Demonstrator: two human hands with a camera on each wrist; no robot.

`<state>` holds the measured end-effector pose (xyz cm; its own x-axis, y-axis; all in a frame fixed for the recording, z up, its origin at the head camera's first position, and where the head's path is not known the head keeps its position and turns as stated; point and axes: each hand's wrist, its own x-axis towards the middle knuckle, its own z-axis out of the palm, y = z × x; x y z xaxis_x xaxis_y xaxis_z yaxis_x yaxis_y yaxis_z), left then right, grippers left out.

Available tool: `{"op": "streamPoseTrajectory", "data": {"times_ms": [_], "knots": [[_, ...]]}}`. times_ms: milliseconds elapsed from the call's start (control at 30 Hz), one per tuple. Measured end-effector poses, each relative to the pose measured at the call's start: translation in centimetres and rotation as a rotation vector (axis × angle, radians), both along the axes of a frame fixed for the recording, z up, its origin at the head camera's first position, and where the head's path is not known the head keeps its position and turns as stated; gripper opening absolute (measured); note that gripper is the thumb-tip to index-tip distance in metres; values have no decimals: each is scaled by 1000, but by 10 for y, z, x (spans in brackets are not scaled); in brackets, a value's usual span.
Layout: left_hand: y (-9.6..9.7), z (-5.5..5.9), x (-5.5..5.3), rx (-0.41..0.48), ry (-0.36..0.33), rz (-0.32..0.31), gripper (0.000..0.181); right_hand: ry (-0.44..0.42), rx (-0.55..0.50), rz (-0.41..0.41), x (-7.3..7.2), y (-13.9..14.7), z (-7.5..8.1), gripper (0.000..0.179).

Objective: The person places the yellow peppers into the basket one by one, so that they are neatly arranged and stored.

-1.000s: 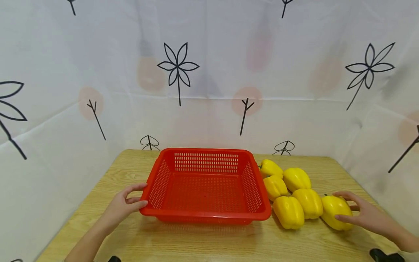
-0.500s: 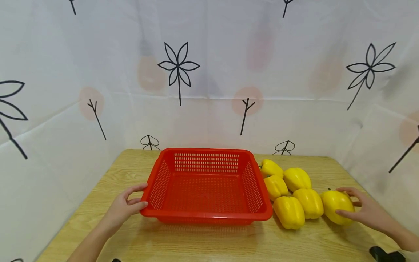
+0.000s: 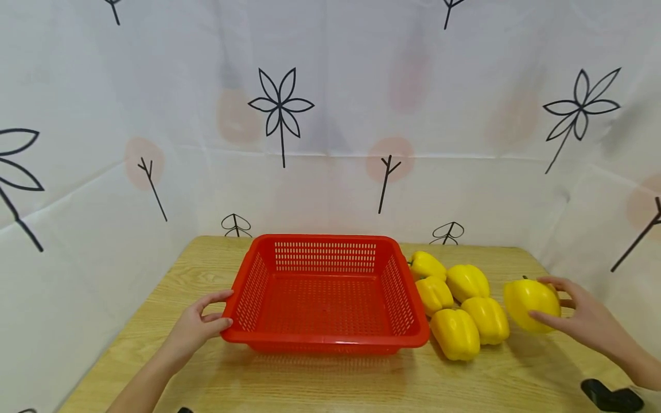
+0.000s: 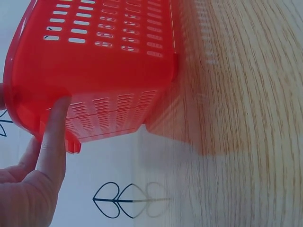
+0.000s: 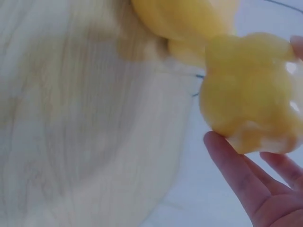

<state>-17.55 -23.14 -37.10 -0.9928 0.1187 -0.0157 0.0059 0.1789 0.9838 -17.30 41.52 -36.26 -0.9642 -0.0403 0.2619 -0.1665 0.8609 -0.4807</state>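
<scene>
A red perforated plastic basket (image 3: 325, 338) stands on the table with nothing inside. At its left side my left hand (image 3: 193, 327) holds the rim. The left wrist view shows a finger (image 4: 54, 137) against the basket's outer wall (image 4: 104, 71) below that rim. On the far right, my right hand (image 3: 586, 312) grips a yellow bell pepper (image 3: 529, 304) between thumb and fingers, raised above the tabletop. In the right wrist view this pepper (image 5: 251, 90) is blurred, with fingers (image 5: 236, 175) against its lower side.
Several more yellow bell peppers (image 3: 455, 334) lie grouped between the basket and my right hand. The wooden table (image 3: 310, 387) has a patterned white cloth (image 3: 330, 189) hanging behind it and at both sides.
My right hand has lifted the bell pepper off the table, away from the others, turning it slightly. My left hand and the basket have stayed nearly still.
</scene>
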Motion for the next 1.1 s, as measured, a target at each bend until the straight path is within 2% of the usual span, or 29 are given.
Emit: {"op": "streamPoseTrajectory", "data": {"times_ms": [233,633,867,1100], "knots": [[0,-1,-1,-1,-17,15,57,24,0,-27,-1,-11,9,72],[0,1,0,9,-24,20,57,55,-26,-20,-7,-32,29,72],[1,1,1,15,-29,28,56,40,-51,-28,-12,-43,40,72],[1,1,1,7,-20,28,56,37,-105,-25,-16,-54,44,71]]}}
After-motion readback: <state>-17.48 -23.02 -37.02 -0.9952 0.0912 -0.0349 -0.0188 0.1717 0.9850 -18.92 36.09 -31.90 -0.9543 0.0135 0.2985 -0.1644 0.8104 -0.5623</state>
